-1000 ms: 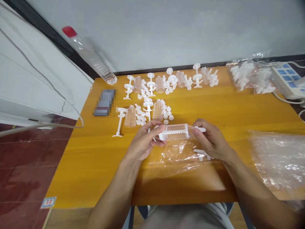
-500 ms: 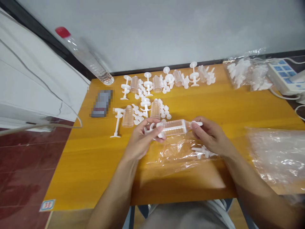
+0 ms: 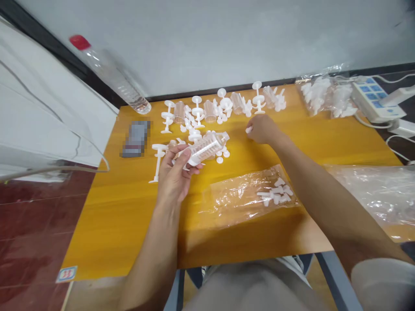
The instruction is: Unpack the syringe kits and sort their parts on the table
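1. Clear ribbed barrel (image 3: 207, 147) is grasped in left hand (image 3: 178, 172), thumb on near side, around its white base; barrel is held tilted over the table (image 3: 113, 224), clear neck pointed far and right.
2. Near row of parts is partly covered by barrel and left hand.
3. Small white piece (image 3: 249, 129) is pinched at fingertips of right hand (image 3: 263, 128); remaining fingers are curled, exact shape of piece cannot be told.
4. Right hand is placed right of the near row, just nearer than the far row; forearm is stretched across from near right.
5. Far row: four white plungers (image 3: 258, 98) are laid out, each with a loose clear barrel (image 3: 210, 111) and small white parts (image 3: 280, 101) to its right.
6. Near row: white plunger (image 3: 157, 163) is seen at left end, white discs (image 3: 226, 153) at right end.
7. Flat clear bag (image 3: 227, 198) is laid in front of the person; white nozzle parts (image 3: 277, 195) are seen at its right end.
8. Larger clear plastic sheeting (image 3: 372, 190) is spread at near right.
9. Bagged white parts (image 3: 319, 95) are set at far right, beside power strip (image 3: 372, 108).
10. Red-capped bottle (image 3: 121, 86) is stood at far left; pixelated dark object (image 3: 136, 138) is laid nearer.
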A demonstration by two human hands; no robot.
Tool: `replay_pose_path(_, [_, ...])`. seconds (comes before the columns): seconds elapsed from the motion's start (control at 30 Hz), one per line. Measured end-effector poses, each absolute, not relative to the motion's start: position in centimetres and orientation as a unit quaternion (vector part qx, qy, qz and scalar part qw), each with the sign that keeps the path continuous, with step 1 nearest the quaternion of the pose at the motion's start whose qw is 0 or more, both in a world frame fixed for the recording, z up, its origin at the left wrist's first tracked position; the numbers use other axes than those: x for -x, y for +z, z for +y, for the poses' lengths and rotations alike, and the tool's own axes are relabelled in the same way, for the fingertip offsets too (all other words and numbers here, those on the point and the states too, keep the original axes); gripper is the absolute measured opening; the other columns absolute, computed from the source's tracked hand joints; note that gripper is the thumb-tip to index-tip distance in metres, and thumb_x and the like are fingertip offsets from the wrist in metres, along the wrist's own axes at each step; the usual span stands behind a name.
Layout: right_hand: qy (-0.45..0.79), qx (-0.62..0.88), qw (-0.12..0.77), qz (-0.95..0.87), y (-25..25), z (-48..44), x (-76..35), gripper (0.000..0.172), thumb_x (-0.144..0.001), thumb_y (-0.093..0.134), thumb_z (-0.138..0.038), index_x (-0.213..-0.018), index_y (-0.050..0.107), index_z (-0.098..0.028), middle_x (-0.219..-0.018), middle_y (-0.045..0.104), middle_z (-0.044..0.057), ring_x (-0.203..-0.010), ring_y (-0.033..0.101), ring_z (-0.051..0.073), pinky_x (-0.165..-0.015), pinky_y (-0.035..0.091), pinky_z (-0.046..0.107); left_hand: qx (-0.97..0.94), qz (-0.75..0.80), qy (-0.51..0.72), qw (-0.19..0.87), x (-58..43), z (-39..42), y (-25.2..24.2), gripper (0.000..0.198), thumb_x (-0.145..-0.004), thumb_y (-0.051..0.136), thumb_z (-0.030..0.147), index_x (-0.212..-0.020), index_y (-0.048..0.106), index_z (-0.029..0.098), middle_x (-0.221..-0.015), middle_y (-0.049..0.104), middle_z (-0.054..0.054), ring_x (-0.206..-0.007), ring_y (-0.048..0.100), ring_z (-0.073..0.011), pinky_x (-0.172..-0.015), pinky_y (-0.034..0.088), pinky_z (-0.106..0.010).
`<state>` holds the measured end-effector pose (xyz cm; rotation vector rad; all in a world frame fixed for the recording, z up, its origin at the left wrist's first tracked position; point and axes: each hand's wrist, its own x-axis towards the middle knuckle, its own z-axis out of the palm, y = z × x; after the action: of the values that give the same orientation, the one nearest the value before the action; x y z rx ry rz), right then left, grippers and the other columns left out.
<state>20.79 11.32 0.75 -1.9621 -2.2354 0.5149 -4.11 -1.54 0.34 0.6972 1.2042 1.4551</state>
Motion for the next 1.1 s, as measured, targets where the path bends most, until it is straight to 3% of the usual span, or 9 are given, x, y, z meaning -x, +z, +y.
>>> replay_pose_path(0.17, [0.185, 0.657, 0.062, -0.728, -0.2, 14.1, -20.3, 0.035, -0.079, 0.064, -0.003, -0.111, 0.078, -0.008, -0.116, 0.075, 0.018, -0.112, 0.069, 0.032, -0.101, 0.054, 0.041, -0.307, 0.510, 0.610, 0.524, 4.7, -1.4, 0.1, 0.058, -0.061, 0.097, 0.050, -0.097, 0.060, 0.022, -0.079, 0.071, 0.003, -0.050, 0.067, -0.0096, -0.044, 0.053, -0.017])
replay_pose_path(0.37, [0.245, 0.658, 0.171, -0.691, 1.3, 9.8, -23.3, 0.067, -0.081, 0.076, -0.020, -0.146, 0.061, -0.014, -0.119, 0.074, 0.013, -0.101, 0.071, 0.026, -0.093, 0.058, 0.039, -0.325, 0.504, 0.618, 0.508, 4.9, -1.6, 0.0, 0.055, -0.063, 0.097, 0.047, -0.098, 0.062, 0.023, -0.085, 0.071, 0.003, -0.057, 0.069, -0.0102, -0.053, 0.058, -0.021])
replay_pose_path(0.5, [0.484, 0.578, 0.290, -0.590, 2.2, 1.7, -22.6, 0.053, -0.082, 0.081, -0.051, -0.123, 0.075, -0.018, -0.110, 0.077, 0.010, -0.095, 0.073, 0.022, -0.090, 0.061, 0.037, -0.389, 0.481, 0.605, 0.501, 3.5, -2.7, 0.1, 0.046, -0.069, 0.095, 0.040, -0.102, 0.068, 0.024, -0.092, 0.073, 0.002, -0.072, 0.073, -0.0127, -0.067, 0.063, -0.025])
replay_pose_path(0.6, [0.626, 0.460, 0.365, -0.513, 1.6, -2.5, -20.3, 0.048, -0.083, 0.079, -0.059, -0.112, 0.077, -0.021, -0.112, 0.077, 0.008, -0.104, 0.073, 0.019, -0.099, 0.059, 0.038, -0.468, 0.465, 0.550, 0.512, 1.8, -3.9, 0.3, 0.046, -0.071, 0.094, 0.034, -0.112, 0.073, 0.026, -0.096, 0.075, 0.001, -0.084, 0.072, -0.0139, -0.079, 0.063, -0.027])
replay_pose_path(0.7, [0.648, 0.427, 0.468, -0.422, 1.1, -2.9, -19.1, 0.044, -0.083, 0.079, -0.060, -0.101, 0.072, -0.021, -0.110, 0.076, 0.007, -0.105, 0.073, 0.019, -0.103, 0.059, 0.037, -0.492, 0.479, 0.502, 0.526, 0.9, -5.0, 0.8, 0.048, -0.073, 0.092, 0.036, -0.117, 0.075, 0.025, -0.103, 0.078, -0.002, -0.087, 0.073, -0.0147, -0.084, 0.062, -0.030])
replay_pose_path(0.83, [0.583, 0.463, 0.561, -0.362, 2.0, 0.5, -21.3, 0.044, -0.084, 0.077, -0.062, -0.092, 0.064, -0.021, -0.107, 0.074, 0.008, -0.096, 0.074, 0.019, -0.094, 0.062, 0.034, -0.476, 0.514, 0.512, 0.496, 1.8, -5.2, 2.0, 0.047, -0.073, 0.091, 0.041, -0.114, 0.075, 0.025, -0.096, 0.076, 0.000, -0.080, 0.072, -0.0142, -0.078, 0.062, -0.030])
replay_pose_path(0.9, [0.529, 0.522, 0.531, -0.407, 2.4, 2.3, -22.9, 0.047, -0.087, 0.071, -0.066, -0.093, 0.064, -0.020, -0.101, 0.073, 0.009, -0.088, 0.074, 0.019, -0.081, 0.062, 0.031, -0.476, 0.530, 0.521, 0.471, 2.2, -4.3, 2.8, 0.047, -0.073, 0.091, 0.043, -0.113, 0.074, 0.025, -0.093, 0.075, 0.001, -0.078, 0.071, -0.0137, -0.075, 0.060, -0.028])
replay_pose_path(0.97, [0.455, 0.606, 0.415, -0.504, 2.3, 3.8, -23.8, 0.054, -0.090, 0.063, -0.071, -0.090, 0.065, -0.018, -0.089, 0.071, 0.009, -0.077, 0.072, 0.018, -0.067, 0.057, 0.028, -0.499, 0.553, 0.499, 0.443, 1.8, -2.6, 3.4, 0.043, -0.075, 0.089, 0.046, -0.107, 0.072, 0.024, -0.091, 0.075, 0.000, -0.075, 0.070, -0.0136, -0.070, 0.057, -0.027])
replay_pose_path(1.1, [0.335, 0.669, 0.222, -0.626, 0.7, 6.0, -23.5, 0.061, -0.094, 0.058, -0.071, -0.070, 0.061, -0.015, -0.067, 0.065, 0.008, -0.066, 0.064, 0.017, -0.063, 0.043, 0.026, -0.633, 0.603, 0.364, 0.321, -0.6, 2.4, 3.5, 0.030, -0.084, 0.079, 0.049, -0.083, 0.068, 0.021, -0.081, 0.073, -0.001, -0.074, 0.067, -0.0160, -0.069, 0.050, -0.028])
